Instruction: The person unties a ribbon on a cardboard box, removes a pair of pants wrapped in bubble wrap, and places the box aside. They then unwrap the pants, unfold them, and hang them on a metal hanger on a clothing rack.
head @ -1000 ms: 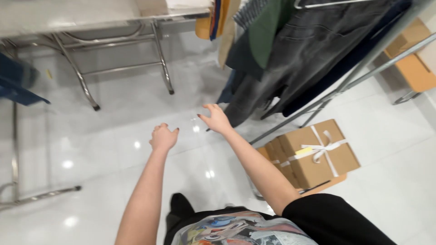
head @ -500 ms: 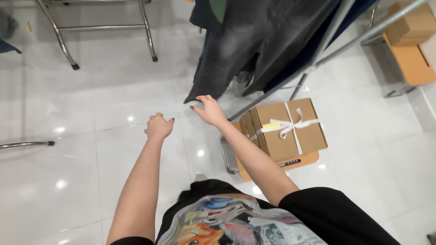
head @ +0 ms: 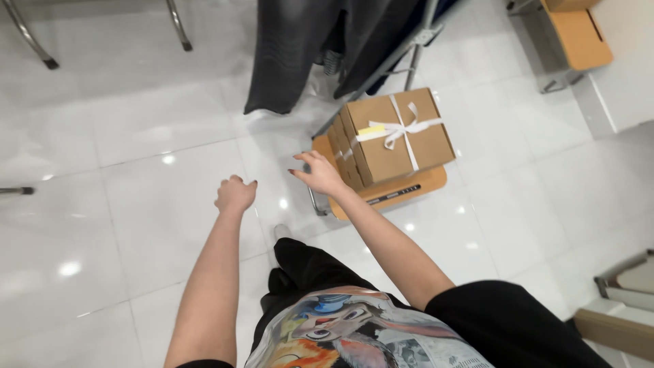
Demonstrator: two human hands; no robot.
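While the cardboard box tied with white ribbon sits right of frame centre on a low orange stool, I see my right hand just left of it, fingers spread, holding nothing, apart from the box as far as I can tell. Left hand, centre-left, fingers curled loosely, empty. Dark garments hang at upper centre over the white tiled floor. Another orange stool sits at the upper right.
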